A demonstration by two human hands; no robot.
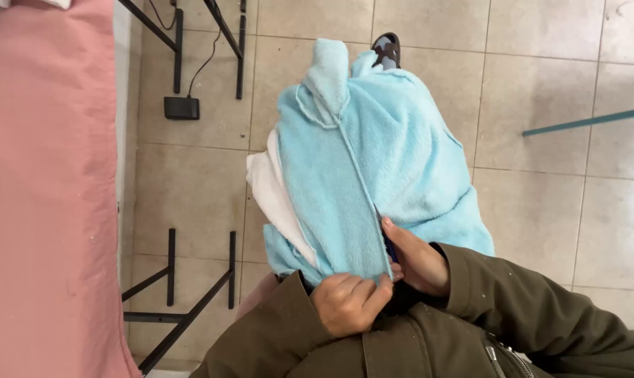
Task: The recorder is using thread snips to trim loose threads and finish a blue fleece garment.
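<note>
The light-blue towel (373, 161) hangs in front of the person, its long axis running from the hands away toward the far floor (541, 105). The left hand (348, 302) has its fingers clamped on the near edge; the right hand (415, 259), just beside it, pinches the same hem.

So I've got this light blue fluffy terry towel (373, 161) bunched up against my front, hanging down over the tiled floor. It's folded over on itself with a stitched hem running straight down the middle, and one corner sticks up at the far end. A white cloth layer (271, 192) peeks out along its left edge. Both lower edges are pinched together near my jacket.
</note>
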